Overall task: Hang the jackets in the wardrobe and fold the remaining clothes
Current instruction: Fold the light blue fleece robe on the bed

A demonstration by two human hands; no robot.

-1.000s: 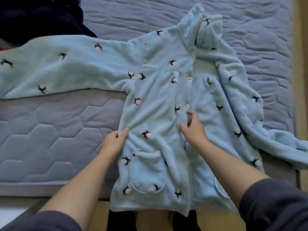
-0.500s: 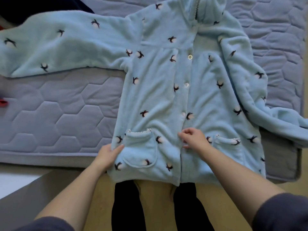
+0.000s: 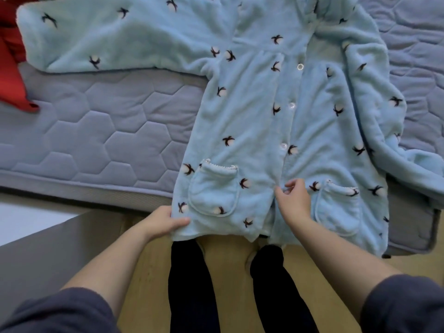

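Head view shows the robe (image 3: 254, 111) spread face-up on the bed (image 3: 101, 131), hem hanging over the near edge. Left hand (image 3: 161, 221) pinches the hem corner, thumb on top, while the right hand (image 3: 294, 200) pinches the front placket, likely to pull the fabric flat before folding.

L hand (image 3: 165, 221) now grips robe (image 3: 252, 116) hem; R hand (image 3: 294, 200) slid lower on placket.

You have no text, label, brand, number or sign to read here; the robe (image 3: 252, 121) carries only a small repeated motif; the mattress (image 3: 101, 131) carries only quilted hexagons.
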